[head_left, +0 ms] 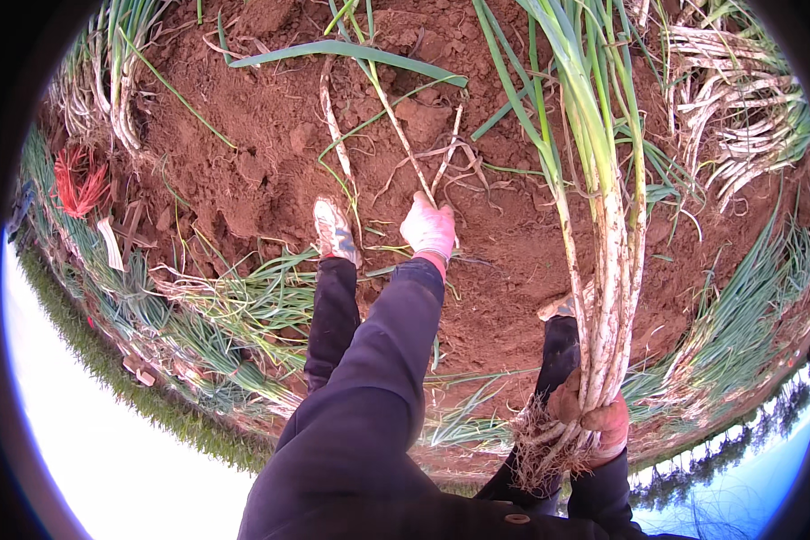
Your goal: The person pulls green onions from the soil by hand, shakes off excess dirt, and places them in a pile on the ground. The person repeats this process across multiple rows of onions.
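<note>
My left hand (430, 226), in a pale pink glove, is closed on the lower end of a thin green onion stalk (399, 135) above the reddish soil between my feet. A short pale stem (449, 147) meets the same hand; whether it is gripped too, I cannot tell. My right hand (597, 422), in a soiled reddish glove, grips a thick bunch of long green onions (607, 270) near its base. Their tangled roots (553, 449) hang by my wrist and the green tops point away from me. Another pale onion stalk (336, 135) lies on the soil left of centre.
Piled green onions lie at the upper left (111, 88), upper right (736, 101), lower left (250, 304) and right (749, 324). Red plastic twine (79, 182) lies at the left. My shoes (334, 229) stand on loose soil (243, 148).
</note>
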A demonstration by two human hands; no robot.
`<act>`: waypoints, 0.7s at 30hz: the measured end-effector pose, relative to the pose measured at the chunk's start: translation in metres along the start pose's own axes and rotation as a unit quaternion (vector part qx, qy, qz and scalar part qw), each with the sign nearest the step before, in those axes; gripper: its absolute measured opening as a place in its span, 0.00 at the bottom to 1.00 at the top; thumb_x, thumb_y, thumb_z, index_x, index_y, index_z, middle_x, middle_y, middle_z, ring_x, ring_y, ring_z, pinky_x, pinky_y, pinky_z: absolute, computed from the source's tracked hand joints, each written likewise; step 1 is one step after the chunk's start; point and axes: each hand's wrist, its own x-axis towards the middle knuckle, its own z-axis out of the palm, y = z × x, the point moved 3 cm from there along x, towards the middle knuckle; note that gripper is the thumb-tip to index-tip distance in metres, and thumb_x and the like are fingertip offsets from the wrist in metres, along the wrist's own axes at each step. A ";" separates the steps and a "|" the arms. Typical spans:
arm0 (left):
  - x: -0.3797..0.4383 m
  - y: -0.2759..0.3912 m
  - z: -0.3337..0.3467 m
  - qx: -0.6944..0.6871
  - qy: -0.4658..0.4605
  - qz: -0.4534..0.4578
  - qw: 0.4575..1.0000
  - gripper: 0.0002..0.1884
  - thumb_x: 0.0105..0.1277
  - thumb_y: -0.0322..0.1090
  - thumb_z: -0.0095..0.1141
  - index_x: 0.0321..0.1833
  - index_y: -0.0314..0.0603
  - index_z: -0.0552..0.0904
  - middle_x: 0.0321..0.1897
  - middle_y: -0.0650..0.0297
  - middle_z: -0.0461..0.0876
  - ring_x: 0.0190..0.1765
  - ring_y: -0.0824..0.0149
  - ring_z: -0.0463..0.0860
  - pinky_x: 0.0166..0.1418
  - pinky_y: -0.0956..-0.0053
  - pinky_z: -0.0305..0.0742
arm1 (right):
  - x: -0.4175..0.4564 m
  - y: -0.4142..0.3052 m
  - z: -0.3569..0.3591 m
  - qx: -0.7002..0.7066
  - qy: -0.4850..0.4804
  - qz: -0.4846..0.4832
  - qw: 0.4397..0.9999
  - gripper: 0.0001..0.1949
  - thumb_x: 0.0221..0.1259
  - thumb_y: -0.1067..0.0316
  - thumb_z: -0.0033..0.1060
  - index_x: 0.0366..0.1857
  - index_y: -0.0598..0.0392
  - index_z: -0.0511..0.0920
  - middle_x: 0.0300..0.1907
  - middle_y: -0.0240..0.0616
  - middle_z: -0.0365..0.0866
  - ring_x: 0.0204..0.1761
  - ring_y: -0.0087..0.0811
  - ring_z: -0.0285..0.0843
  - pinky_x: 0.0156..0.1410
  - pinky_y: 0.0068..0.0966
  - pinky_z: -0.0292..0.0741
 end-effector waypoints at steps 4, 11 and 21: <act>-0.004 0.013 -0.018 -0.116 -0.182 0.033 0.976 0.16 0.67 0.44 0.60 0.44 0.37 0.86 0.38 0.47 0.88 0.44 0.45 0.87 0.53 0.58 0.80 | -0.002 -0.006 0.021 0.051 -0.020 -0.015 0.998 0.25 0.41 0.68 0.66 0.49 0.63 0.76 0.19 0.34 0.71 0.21 0.29 0.62 0.32 0.29 0.59; -0.115 -0.064 -0.228 -0.358 -0.429 0.077 0.826 0.08 0.68 0.33 0.66 0.46 0.38 0.83 0.24 0.70 0.78 0.26 0.76 0.76 0.30 0.76 0.70 | -0.026 -0.019 0.049 0.059 0.018 -0.004 0.998 0.23 0.48 0.65 0.67 0.50 0.62 0.75 0.23 0.31 0.72 0.25 0.27 0.66 0.32 0.28 0.64; -0.164 -0.332 -0.570 0.274 -0.180 0.102 0.939 0.14 0.61 0.46 0.61 0.43 0.48 0.87 0.32 0.55 0.88 0.41 0.49 0.88 0.48 0.53 0.81 | -0.068 -0.029 0.219 -0.207 0.045 -0.056 0.976 0.20 0.68 0.59 0.58 0.59 0.55 0.75 0.37 0.29 0.82 0.34 0.28 0.79 0.38 0.26 0.78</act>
